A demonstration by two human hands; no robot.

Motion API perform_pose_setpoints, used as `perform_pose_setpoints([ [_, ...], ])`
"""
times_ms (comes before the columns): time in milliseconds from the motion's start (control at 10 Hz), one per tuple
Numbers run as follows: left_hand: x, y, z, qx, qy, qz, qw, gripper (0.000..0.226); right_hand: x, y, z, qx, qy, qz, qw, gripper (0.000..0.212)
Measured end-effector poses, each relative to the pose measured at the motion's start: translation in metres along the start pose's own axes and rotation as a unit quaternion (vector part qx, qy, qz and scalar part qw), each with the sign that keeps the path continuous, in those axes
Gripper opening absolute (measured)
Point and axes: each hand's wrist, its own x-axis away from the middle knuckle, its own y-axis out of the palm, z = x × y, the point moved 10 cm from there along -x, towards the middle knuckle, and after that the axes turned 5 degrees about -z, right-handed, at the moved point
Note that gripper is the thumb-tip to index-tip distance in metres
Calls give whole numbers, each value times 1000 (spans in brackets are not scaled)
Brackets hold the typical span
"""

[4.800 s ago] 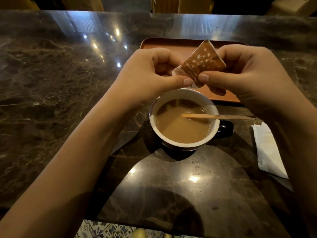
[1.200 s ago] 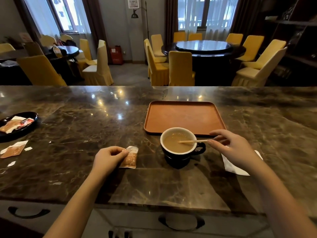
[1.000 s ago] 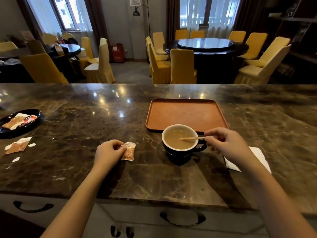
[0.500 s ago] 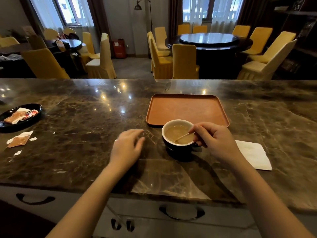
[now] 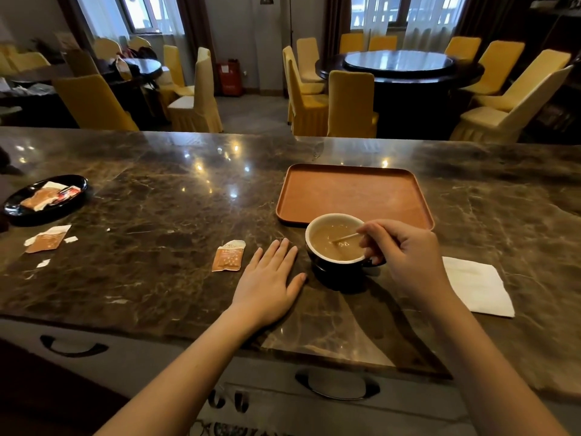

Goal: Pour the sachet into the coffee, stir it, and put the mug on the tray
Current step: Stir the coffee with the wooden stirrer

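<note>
At the far left of the worktop (image 5: 157, 215), a black dish (image 5: 44, 196) holds spare packets, with a torn wrapper (image 5: 47, 240) and paper scraps just in front of it, well apart from the work. Nearer the middle lies the sachet (image 5: 228, 256), flat on the stone with its top torn open and apparently spent, set down just beside the left hand (image 5: 267, 284). That hand rests palm down with fingers spread, holding nothing, its fingertips close to the mug (image 5: 338, 262) but not clearly touching it; it looks placed to steady the person, or the mug if it shifts. The mug, dark outside and white within, stands on the worktop just in front of the tray (image 5: 355, 193), not yet on it. It is nearly full of pale, milky coffee (image 5: 333, 247). The right hand (image 5: 405, 256) has its grip closed on the end of a thin stick (image 5: 345, 238), whose tip dips into the coffee, so stirring appears to be the step in hand. The handle is mostly hidden under that hand. The orange tray sits bare behind, ready for a short lift. A white napkin (image 5: 478, 287) lies to the right, within reach for drips.
</note>
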Motion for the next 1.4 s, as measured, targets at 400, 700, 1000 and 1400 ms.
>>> perform_pose_setpoints([
  [400,1,-1,1,1,-1,3,1000,60,-11,-27,-18,156,-47,49,985,19],
  [700,1,-1,0,4,0,0,1000,60,-5,2,-4,11,3,19,1000,15],
  [1000,1,-1,0,2,2,6,1000,60,-21,-31,-13,118,-16,14,993,19],
  [1400,1,-2,0,6,4,10,1000,60,-8,-3,1,-9,26,-14,1000,19],
])
